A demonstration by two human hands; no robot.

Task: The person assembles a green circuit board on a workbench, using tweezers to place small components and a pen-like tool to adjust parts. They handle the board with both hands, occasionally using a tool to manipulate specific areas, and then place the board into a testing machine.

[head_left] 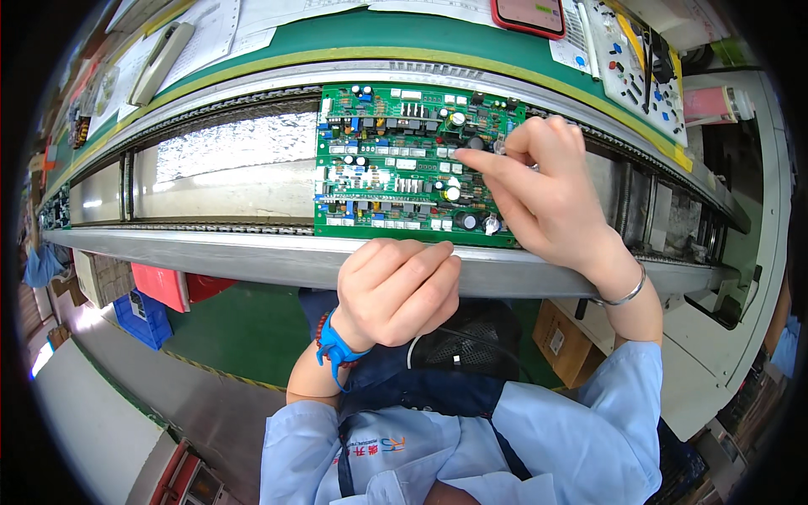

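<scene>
Two bare hands are seen at one green circuit board (353, 231), which is placed in the upper middle of the frame, laid flat across a pair of metal rails (202, 240). Rows of small white sockets, dark cylinders and blue and yellow parts are carried on its face.

The right hand (547, 189) is held over the board's right half, with the index finger stretched toward the left and its tip brought close to the white sockets near the middle. The other fingers are partly curled; whether anything is gripped by them cannot be told. A silver bracelet (624, 290) is worn on that wrist.

The left hand (400, 290) is placed below the board at the centre of the frame, near the lower rail, with its fingers curled in and its fingertips bunched; whether something is pinched there cannot be seen. A blue strap (337, 341) is wrapped around its wrist, beside red beads.

At the upper right, tweezers (648, 71) are laid on a white sheet dotted with small parts. A red-cased phone (530, 13) is cut off by the top edge. Papers (210, 34) are spread at the upper left, and a blue bin (141, 318) is seen lower down.
</scene>
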